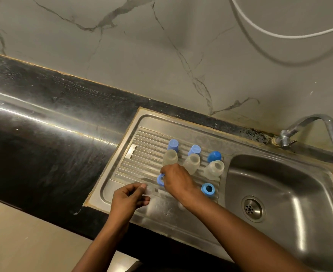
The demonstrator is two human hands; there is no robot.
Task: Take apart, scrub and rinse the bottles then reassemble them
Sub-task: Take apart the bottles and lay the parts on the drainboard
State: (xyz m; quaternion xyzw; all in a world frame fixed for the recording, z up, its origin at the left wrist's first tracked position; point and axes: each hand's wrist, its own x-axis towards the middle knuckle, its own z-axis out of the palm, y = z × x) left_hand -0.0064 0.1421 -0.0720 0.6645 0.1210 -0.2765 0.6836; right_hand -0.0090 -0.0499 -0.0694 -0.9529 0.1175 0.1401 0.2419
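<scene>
Here, mid-frame on the drainboard point(126, 154), the left hand point(129, 199) pinches a clear teat point(149, 189) between thumb and fingertips. The right hand point(176, 180) curls its fingers round a blue ring point(160, 180) just beside it. Three bottles point(193, 162) sit in a row behind, blue caps point(194, 149) beyond them, and a second ring point(208, 189) lies lower right, near the basin point(279, 183). The teat looks soft and probably wet, so it could slip from that light pinch or seat crooked in the ring. The right forearm, close to the second ring, might knock it into the basin.
</scene>
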